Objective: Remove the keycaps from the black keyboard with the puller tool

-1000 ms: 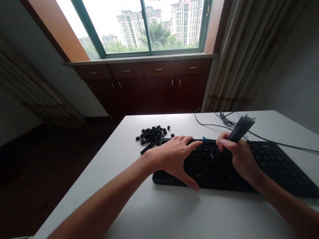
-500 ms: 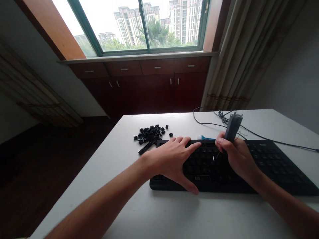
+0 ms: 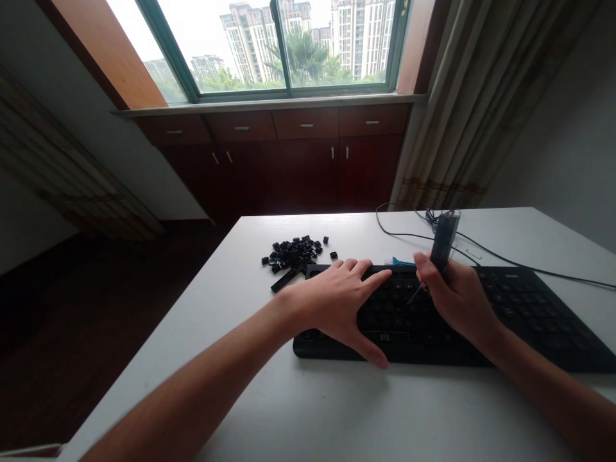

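Observation:
My left hand lies flat with fingers spread on the left part of a black computer keyboard, holding nothing. My right hand grips the dark grey handle of a wire keycap puller above the keyboard's middle. The puller's thin wire tip slants down towards the keys. Left of the keyboard lies a heap of black keycaps, with a long black key at its near edge, just beyond my left wrist. Neither hand touches the heap.
The keyboard and keycaps rest on a white table. A small blue object lies behind the keyboard, and a black cable runs along the far side. The table's left edge drops to a dark floor. Dark wooden cabinets stand beyond.
The puller has swung from leaning right to nearly upright, and my right hand has shifted slightly. My left hand stays on the keyboard. The whole view has tilted a little.

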`<state>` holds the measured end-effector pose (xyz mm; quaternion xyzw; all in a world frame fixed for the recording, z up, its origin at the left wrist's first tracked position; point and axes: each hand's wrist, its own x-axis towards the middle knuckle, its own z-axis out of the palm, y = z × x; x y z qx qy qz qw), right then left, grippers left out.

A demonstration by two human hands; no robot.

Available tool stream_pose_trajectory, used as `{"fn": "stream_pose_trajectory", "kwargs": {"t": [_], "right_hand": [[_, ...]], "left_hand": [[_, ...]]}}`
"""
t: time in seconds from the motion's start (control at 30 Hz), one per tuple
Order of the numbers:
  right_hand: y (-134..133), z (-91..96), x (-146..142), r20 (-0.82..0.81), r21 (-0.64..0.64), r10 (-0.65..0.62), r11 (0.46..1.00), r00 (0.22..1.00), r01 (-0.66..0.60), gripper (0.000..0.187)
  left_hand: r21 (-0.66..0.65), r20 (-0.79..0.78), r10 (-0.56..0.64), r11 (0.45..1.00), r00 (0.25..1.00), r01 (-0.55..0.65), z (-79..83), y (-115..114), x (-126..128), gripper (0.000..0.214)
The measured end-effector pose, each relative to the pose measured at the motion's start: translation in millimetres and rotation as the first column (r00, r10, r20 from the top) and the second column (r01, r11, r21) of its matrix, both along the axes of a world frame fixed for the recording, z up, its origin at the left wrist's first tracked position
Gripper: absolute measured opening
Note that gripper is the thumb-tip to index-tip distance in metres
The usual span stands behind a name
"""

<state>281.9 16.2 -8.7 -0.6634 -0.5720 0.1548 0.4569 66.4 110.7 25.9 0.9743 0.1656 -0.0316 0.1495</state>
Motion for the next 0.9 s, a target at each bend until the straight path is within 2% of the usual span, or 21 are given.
{"fn": "stream_pose_trajectory", "kwargs": {"t": [0.23,0.43,0.57,0.77,0.9], "right_hand": [[-1.0,0.6,-3.2,0.013,0.01,0.143,0.99,0.99,-0.143,0.042],[-2.3,1.0,-1.5,0.112,0.007,0.166,0.986,0.98,-0.167,0.033],[-3.0,3.5,1.1,0.058,-0.01,0.13,0.991,0.99,-0.13,0.035],[1.3,4.5,4.1,0.087,-0.048,0.063,0.997,0.994,-0.059,0.035],[3.4,3.4,3.2,-0.036,-0.065,0.037,0.997,0.999,-0.039,0.036]], "left_hand": [[-0.008,-0.022,0.0,1.0,1.0,-0.001,1.3,0.8,0.4,0.132],[-0.01,-0.035,0.003,1.0,0.999,-0.003,2.7,0.8,0.3,0.129],[-0.01,-0.037,0.0,1.0,0.999,0.0,2.2,0.8,-0.1,0.129],[-0.011,-0.043,-0.011,1.0,0.999,0.011,2.1,1.1,-0.4,0.119],[-0.013,-0.045,-0.003,1.0,0.999,0.003,2.7,0.9,-0.2,0.122]]}}
